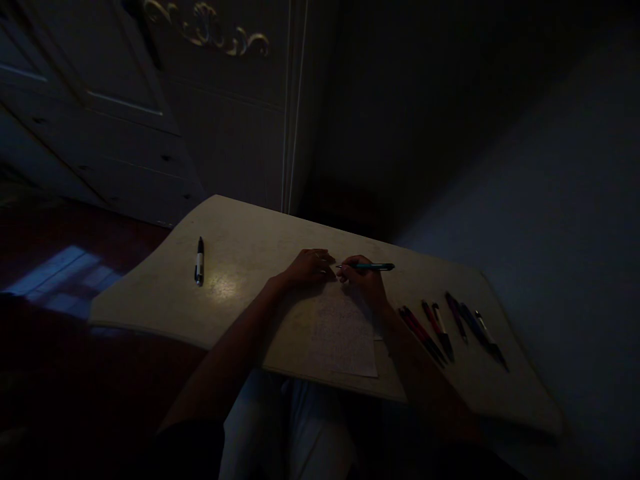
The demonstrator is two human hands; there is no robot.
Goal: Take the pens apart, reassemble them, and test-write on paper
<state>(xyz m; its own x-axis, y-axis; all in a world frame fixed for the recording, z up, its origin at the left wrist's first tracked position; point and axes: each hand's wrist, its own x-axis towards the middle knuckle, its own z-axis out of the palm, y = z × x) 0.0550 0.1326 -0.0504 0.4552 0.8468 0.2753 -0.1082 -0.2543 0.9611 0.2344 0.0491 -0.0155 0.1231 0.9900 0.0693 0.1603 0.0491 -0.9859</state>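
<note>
Just one teal pen (380, 267) in right hand (366, 279), one left hand (309, 268) beside

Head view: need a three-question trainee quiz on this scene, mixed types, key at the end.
1. Which hand holds the teal pen?
2. True or false: all the loose pens lie together on one side of the table.
3. What lies on the table between the left forearm and the right forearm?
A) a cup
B) a sheet of paper
C) a pair of scissors

Key
1. The right hand.
2. False: one white-and-black pen lies alone on the left side, while the others lie beyond the right forearm.
3. B.
</note>
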